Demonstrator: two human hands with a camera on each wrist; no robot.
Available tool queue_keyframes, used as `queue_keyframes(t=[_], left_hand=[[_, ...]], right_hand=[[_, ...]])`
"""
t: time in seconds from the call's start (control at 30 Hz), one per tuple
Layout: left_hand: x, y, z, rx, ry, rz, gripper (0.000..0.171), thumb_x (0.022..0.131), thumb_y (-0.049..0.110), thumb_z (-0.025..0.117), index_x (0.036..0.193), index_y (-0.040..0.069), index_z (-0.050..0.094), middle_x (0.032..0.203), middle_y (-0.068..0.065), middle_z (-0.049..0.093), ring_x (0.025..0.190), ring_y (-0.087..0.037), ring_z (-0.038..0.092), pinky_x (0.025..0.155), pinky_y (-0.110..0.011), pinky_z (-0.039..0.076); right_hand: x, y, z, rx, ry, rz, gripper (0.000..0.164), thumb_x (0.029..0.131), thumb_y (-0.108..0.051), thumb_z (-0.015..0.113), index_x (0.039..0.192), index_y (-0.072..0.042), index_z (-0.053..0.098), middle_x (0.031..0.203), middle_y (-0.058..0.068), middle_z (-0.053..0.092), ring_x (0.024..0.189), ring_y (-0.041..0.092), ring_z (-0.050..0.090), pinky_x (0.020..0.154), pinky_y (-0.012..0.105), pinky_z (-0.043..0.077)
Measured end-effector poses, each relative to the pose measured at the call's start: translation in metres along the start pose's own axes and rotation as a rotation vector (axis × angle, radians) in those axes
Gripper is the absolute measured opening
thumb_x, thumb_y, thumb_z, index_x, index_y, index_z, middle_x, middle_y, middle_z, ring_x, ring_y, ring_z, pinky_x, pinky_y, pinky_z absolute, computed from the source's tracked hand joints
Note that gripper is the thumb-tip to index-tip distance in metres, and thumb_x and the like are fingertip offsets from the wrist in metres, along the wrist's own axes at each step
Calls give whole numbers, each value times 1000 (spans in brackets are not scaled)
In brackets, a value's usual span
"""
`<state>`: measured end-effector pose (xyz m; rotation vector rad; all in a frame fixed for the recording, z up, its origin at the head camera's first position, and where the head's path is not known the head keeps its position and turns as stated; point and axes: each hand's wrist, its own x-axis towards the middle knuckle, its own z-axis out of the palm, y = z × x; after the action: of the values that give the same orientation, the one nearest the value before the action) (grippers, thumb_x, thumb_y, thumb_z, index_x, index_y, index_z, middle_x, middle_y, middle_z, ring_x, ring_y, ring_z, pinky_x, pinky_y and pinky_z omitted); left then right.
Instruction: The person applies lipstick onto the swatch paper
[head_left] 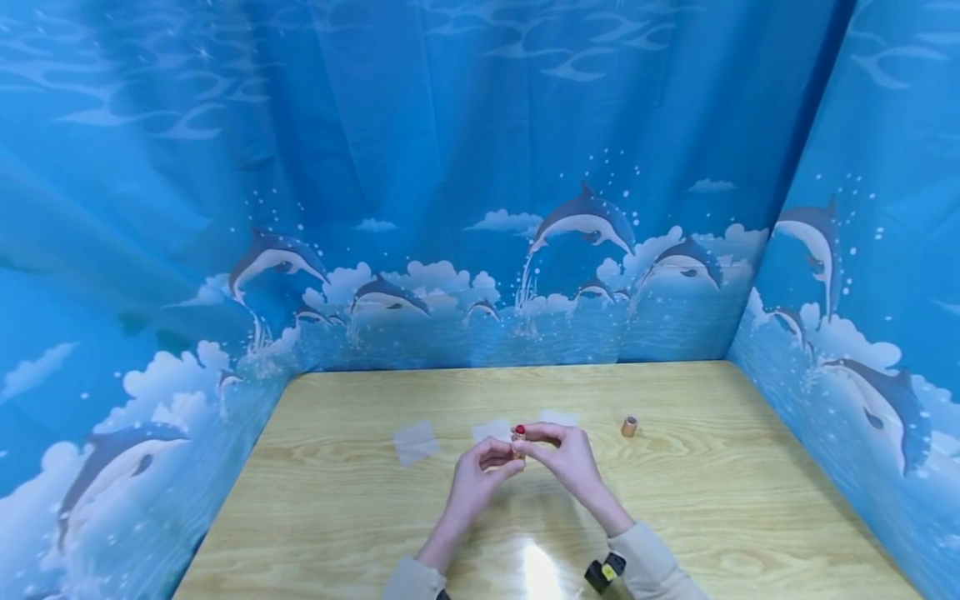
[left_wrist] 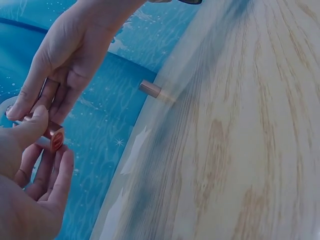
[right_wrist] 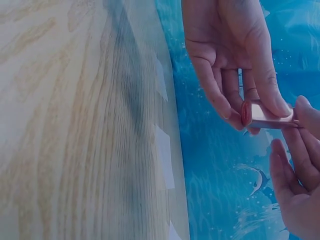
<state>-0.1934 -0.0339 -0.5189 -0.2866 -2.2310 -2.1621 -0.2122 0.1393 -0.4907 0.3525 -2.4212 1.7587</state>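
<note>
A rose-gold lipstick (head_left: 520,442) stands between both hands above the table, its red tip facing up in the head view. My left hand (head_left: 477,479) pinches the lipstick's lower part between thumb and fingers. From the other side, my right hand (head_left: 567,460) grips it closer to the red end. In the left wrist view, the lipstick tube (left_wrist: 54,134) shows a red label on its base, and the same base appears in the right wrist view on the tube (right_wrist: 265,115). The lipstick's rose-gold cap (head_left: 629,427) is off, standing on the table to the right.
Thin white paper squares lie on the wooden table (head_left: 337,500): one at the left (head_left: 415,443), another behind the hands (head_left: 491,430), and a third farther back (head_left: 558,417). A blue curtain with dolphins (head_left: 450,167) encloses the table at the back and sides.
</note>
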Motion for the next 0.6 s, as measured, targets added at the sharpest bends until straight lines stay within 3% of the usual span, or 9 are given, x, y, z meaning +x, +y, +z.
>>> queue_keyframes(t=[0.13, 0.33, 0.5, 0.6], left_hand=[[0, -1, 2, -3, 21, 0, 29, 86, 11, 81, 109, -2, 69, 107, -16, 72, 94, -14, 68, 85, -23, 60], [-1, -1, -1, -75, -99, -8, 33, 97, 13, 68, 124, -6, 64, 116, -22, 70, 101, -21, 71, 89, -27, 60], [0, 1, 1, -73, -68, -33, 31, 93, 14, 74, 118, -3, 67, 112, -18, 72, 99, -18, 70, 89, -24, 59], [0, 3, 2, -113, -61, -46, 34, 94, 14, 73, 122, -3, 65, 115, -18, 71, 102, -22, 70, 89, -25, 60]], right_hand=[[-1, -1, 1, -5, 14, 9, 27, 83, -19, 85, 106, -9, 78, 96, 2, 78, 95, 15, 71, 93, 44, 59], [-1, -2, -2, 7, 12, -9, 27, 84, -19, 83, 108, -8, 78, 97, 4, 78, 92, 15, 72, 85, 30, 59], [0, -2, -2, -9, 18, -5, 26, 83, -22, 85, 105, -9, 79, 96, 3, 78, 91, 12, 70, 83, 28, 58], [0, -3, -3, 3, 22, 7, 27, 83, -22, 85, 106, -8, 79, 97, 3, 78, 92, 12, 70, 83, 27, 58]])
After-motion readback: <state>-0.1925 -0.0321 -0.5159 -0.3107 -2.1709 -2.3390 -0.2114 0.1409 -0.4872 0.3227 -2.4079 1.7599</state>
